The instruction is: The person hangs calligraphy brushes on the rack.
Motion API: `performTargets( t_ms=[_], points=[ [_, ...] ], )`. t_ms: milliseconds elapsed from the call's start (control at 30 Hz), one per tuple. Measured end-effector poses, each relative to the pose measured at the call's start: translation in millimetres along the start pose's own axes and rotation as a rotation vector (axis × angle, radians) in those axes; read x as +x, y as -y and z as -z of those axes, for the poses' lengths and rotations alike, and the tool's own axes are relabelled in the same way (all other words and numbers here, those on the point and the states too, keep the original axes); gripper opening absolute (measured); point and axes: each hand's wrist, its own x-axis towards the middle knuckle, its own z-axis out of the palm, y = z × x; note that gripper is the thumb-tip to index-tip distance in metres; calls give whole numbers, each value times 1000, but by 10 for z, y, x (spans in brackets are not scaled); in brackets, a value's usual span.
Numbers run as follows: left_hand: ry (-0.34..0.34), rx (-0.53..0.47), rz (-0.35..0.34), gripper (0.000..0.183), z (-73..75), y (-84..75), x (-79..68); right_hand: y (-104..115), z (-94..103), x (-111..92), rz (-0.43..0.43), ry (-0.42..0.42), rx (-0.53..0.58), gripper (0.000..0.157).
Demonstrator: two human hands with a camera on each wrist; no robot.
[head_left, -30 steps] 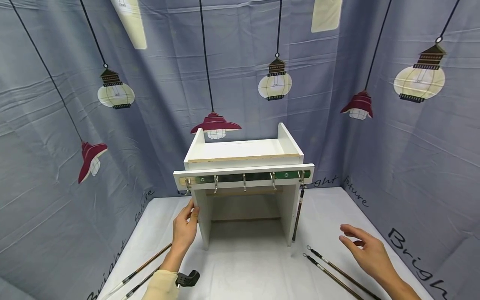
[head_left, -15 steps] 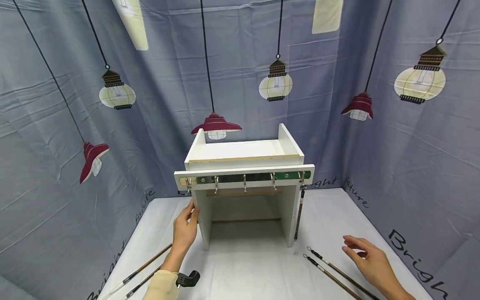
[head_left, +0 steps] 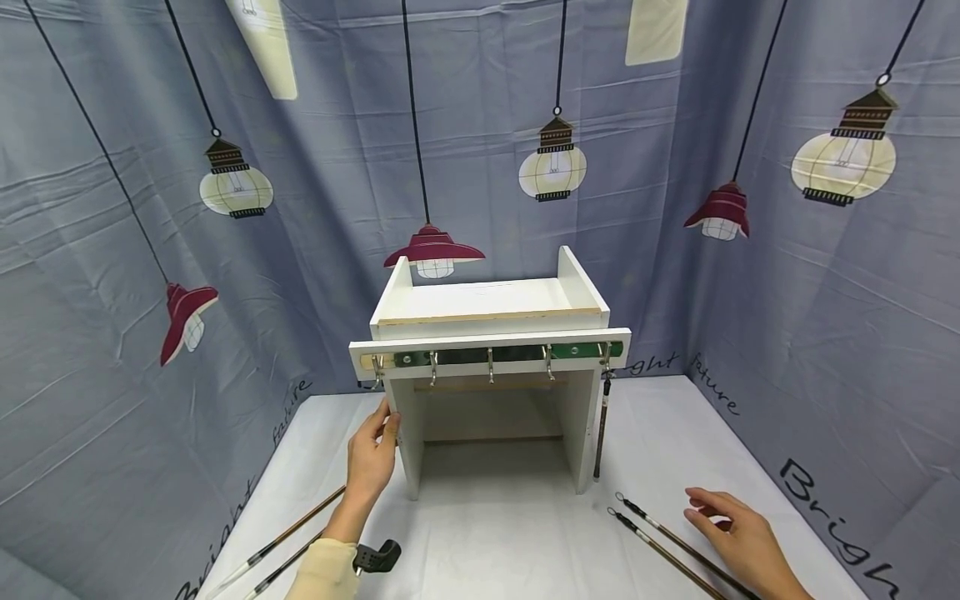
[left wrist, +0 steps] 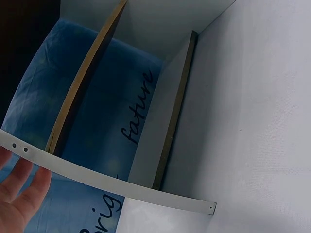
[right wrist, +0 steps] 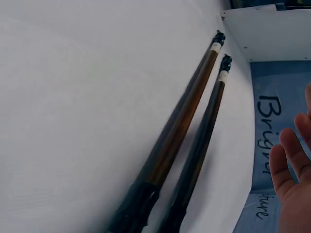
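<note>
A white wooden shelf (head_left: 487,325) with a strip of metal hooks (head_left: 491,357) across its front stands on the white-covered table. My left hand (head_left: 370,458) holds the shelf's left side panel (left wrist: 107,182), thumb at the front edge. From the rightmost hook hangs a calligraphy brush (head_left: 602,429) by its loop, handle downward. To the right lie two more brushes, one brush (head_left: 660,546) nearer the middle and the other brush (head_left: 686,546) beside my right hand (head_left: 738,537). That hand hovers with loosely bent fingers and holds nothing; in the right wrist view both brush handles (right wrist: 182,128) lie beside it.
Two brushes with pale tips (head_left: 296,525) lie on the left, partly behind my left forearm. A black device (head_left: 377,556) sits on the left wrist. Blue-grey curtains (head_left: 480,125) printed with lamps enclose the table on three sides.
My right hand has drawn back slightly toward me, downward in the head view. The lower end of the hanging brush has swung a little to the right. My left hand stays on the shelf.
</note>
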Motion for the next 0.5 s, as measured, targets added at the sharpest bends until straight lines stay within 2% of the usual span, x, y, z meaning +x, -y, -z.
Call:
performTargets(
  t_ms=[300,500],
  points=[
    [-5,4,1,47,2,-2,-5,-64,-16,-3,-95,144,-27,46],
    [20,-15,23,48,19,-20,-3,-119,-47,-19,-109,187,-13,47]
  ],
)
